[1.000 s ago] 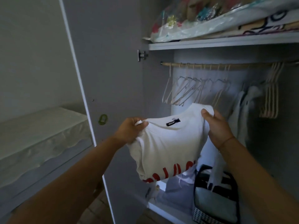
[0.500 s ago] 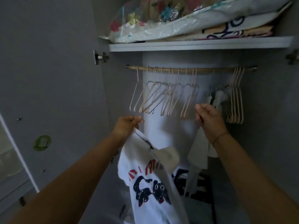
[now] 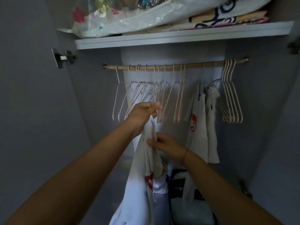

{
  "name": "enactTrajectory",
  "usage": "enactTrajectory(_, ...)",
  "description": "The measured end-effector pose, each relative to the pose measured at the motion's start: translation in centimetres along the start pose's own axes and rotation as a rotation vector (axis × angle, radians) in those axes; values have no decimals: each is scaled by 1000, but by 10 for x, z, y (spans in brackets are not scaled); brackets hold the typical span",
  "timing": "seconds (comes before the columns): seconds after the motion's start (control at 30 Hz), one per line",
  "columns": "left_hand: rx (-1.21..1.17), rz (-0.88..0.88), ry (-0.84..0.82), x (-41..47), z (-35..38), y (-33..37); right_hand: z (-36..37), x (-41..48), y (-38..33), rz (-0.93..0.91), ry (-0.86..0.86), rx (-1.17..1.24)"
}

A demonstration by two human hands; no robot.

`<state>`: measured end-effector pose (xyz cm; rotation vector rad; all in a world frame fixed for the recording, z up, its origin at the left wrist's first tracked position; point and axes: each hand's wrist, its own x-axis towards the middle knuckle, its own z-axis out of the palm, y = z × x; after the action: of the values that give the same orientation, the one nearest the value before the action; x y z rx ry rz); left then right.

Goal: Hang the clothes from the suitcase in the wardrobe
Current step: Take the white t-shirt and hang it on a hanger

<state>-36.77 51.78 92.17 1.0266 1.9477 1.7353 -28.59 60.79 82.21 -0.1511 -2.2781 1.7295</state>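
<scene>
Left hand [image 3: 142, 111] clenched on bunched top of white T-shirt [image 3: 141, 168], below rail [image 3: 175, 65], left of its middle. Shirt hangs straight down from grip, long axis vertical, at right angles to rail. Right hand [image 3: 167, 147] lower down, pinching fabric fold just under left fist. Empty hangers [image 3: 146, 92] under rail, directly behind left hand; left hand nearer to them. Hung garments [image 3: 198, 127] toward rail's right end. Judgement: hanger pick next; right hand must let go to take it.
</scene>
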Motion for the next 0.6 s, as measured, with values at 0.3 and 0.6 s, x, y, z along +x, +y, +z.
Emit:
enactTrajectory(0.3, 206, -53, 1, 31, -30, -13, -32, 11, -8, 56, 286, 183)
enactTrajectory(0.6, 469, -115, -162, 42, -15, -41, -88, 34, -22, 89, 350, 533)
